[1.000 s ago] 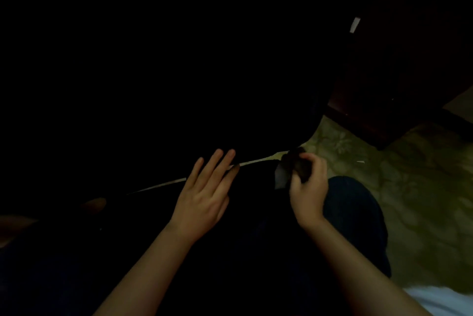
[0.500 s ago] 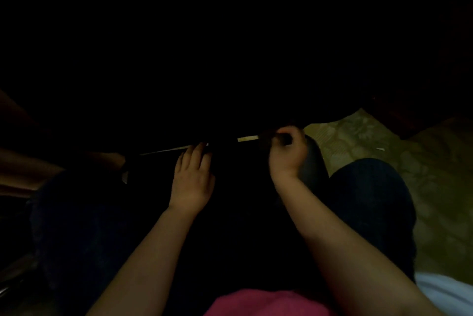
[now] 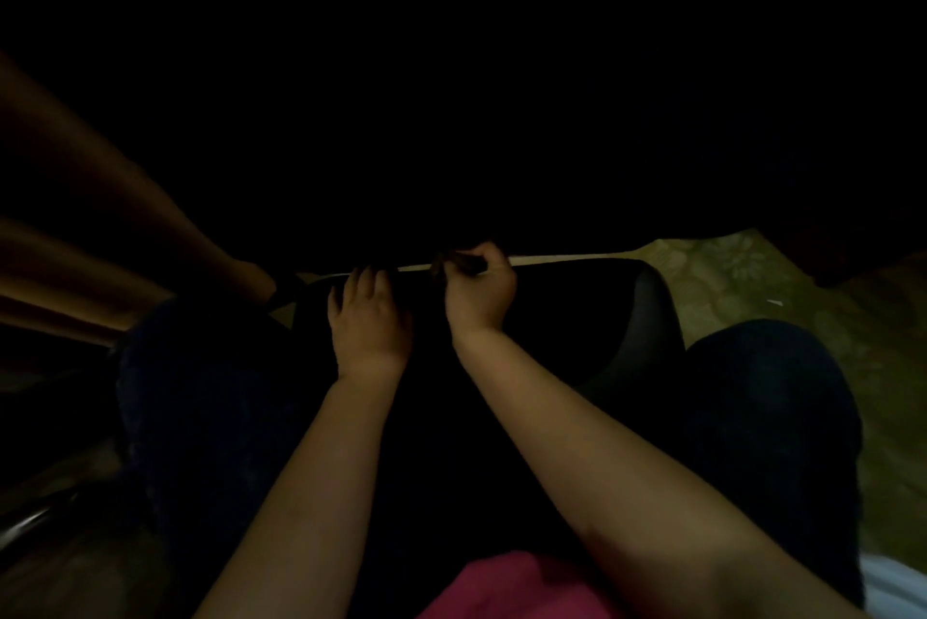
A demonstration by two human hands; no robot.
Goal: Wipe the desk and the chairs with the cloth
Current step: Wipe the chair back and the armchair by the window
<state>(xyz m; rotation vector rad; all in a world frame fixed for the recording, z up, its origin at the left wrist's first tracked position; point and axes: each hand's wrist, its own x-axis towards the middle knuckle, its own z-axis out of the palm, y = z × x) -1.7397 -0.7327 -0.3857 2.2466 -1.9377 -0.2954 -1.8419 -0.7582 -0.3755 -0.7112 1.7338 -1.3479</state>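
Dimly, the right hand point(image 3: 479, 295) bunches a small dark cloth point(image 3: 451, 263) in curled fingers at the far edge of what looks like a dark padded chair seat point(image 3: 647, 302). The left hand point(image 3: 368, 317) lies just beside it, fingers fairly straight and flat on the seat, holding nothing. That cloth looks soft, light and limp, so it probably handles best wadded in the palm and pressed along the edge; a loose corner could slip out
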